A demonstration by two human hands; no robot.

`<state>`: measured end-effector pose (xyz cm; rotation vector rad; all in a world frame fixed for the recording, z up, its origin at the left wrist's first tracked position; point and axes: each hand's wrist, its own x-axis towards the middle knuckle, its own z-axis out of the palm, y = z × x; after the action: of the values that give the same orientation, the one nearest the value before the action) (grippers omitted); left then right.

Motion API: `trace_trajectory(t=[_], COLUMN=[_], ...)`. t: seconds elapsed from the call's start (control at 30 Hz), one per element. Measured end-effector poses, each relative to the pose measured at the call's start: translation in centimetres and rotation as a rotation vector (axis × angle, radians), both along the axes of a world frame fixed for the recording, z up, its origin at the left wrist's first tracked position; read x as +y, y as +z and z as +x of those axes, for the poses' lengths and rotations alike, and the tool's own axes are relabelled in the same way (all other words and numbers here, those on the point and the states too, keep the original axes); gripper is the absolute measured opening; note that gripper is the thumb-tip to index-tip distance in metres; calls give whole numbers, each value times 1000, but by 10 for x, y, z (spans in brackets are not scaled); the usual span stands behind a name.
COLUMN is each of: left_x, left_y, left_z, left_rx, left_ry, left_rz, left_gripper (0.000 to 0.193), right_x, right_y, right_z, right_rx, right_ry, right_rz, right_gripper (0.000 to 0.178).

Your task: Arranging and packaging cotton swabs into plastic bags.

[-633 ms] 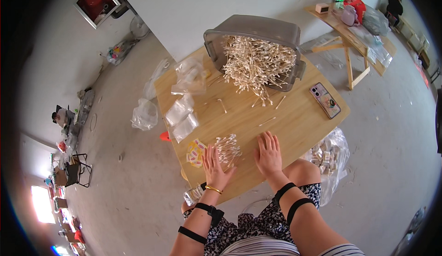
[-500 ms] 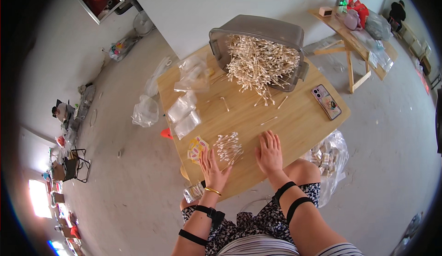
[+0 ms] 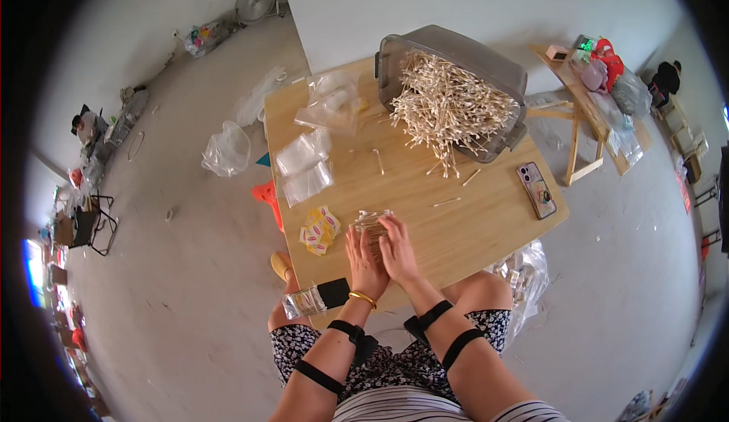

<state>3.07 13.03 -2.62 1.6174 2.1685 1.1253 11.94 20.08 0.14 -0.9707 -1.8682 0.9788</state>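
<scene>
A small bunch of cotton swabs lies on the wooden table between my hands. My left hand stands along the bunch's left side, fingers stretched. My right hand meets it from the right, fingers stretched out and partly over the swabs, hiding some of them. Both hands touch the bunch without lifting it. Just left of them are small yellow and white printed paper slips. Beyond, a tipped grey plastic bin spills a large heap of loose cotton swabs.
Clear plastic bags lie at the table's left. A phone rests near the right edge. Several stray swabs dot the tabletop. A filled clear packet and a black flat piece sit at the near left corner.
My right hand has moved left to the swab bunch, and my left hand has come against its other side. The view has shifted too.
</scene>
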Motion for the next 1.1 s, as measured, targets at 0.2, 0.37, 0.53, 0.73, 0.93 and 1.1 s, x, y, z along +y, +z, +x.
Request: trace_trajectory(t=[0.2,0.37,0.53,0.73,0.93,1.1], left_x=[-14,-16,-10,-33,-41,-46], left_y=[7,20,22,23,29,32], left_z=[-8,-9,-6,10,13,13], left_rx=[-108,322,499,545,547,543], left_ry=[-105,-122,-161,-210,-198,-200], left_rz=[64,-159,-388,-457,-423,-390], left_gripper=[86,84,92,95,93,88], right_x=[-8,4,-4,-5,-5,-5], right_y=[5,-6,-5,-3,-2,-1], right_z=[12,69,64,63,62,61], right_rx=[43,-472,-626,-735,-708,-680], right_ry=[22,-189,-174,-203,-214,-219], right_rz=[-29,235,291,286,268,267], right_gripper=[48,49,55,59,58,58])
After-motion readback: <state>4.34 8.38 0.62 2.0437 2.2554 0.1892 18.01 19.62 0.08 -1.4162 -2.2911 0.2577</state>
